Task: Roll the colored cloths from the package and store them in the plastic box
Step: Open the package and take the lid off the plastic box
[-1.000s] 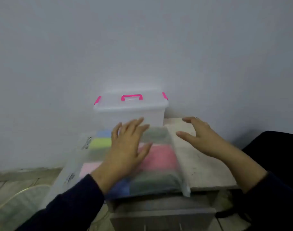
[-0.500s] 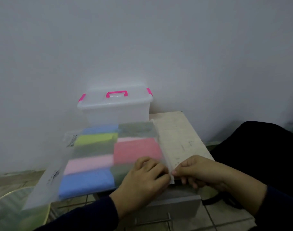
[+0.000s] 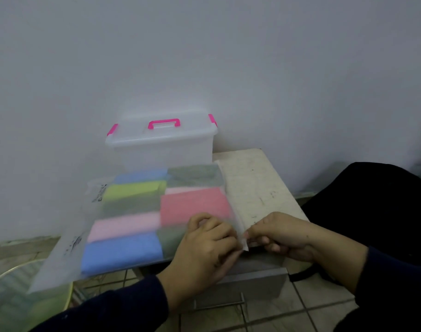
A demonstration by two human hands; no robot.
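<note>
A clear plastic package (image 3: 89, 238) lies flat across a small white table (image 3: 257, 188) and hangs over its left edge. Inside it sit several folded cloths: blue (image 3: 123, 252), pink (image 3: 125, 225), red (image 3: 195, 207), yellow-green (image 3: 132, 190) and grey-green ones. My left hand (image 3: 204, 245) and my right hand (image 3: 281, 233) pinch the package's near right corner between fingertips, one on each side of its edge. A translucent plastic box (image 3: 164, 149) with a pink handle and pink clips stands behind the package against the wall, its lid closed.
The table has a drawer with a metal handle (image 3: 219, 305) below my hands. A round gold-rimmed object (image 3: 32, 293) sits on the tiled floor at lower left. A black shape (image 3: 372, 212) lies to the right of the table.
A second ago my hands lay flat and open on and beside the package. They drew back to its near right corner and now pinch the edge there; the view has also shifted.
</note>
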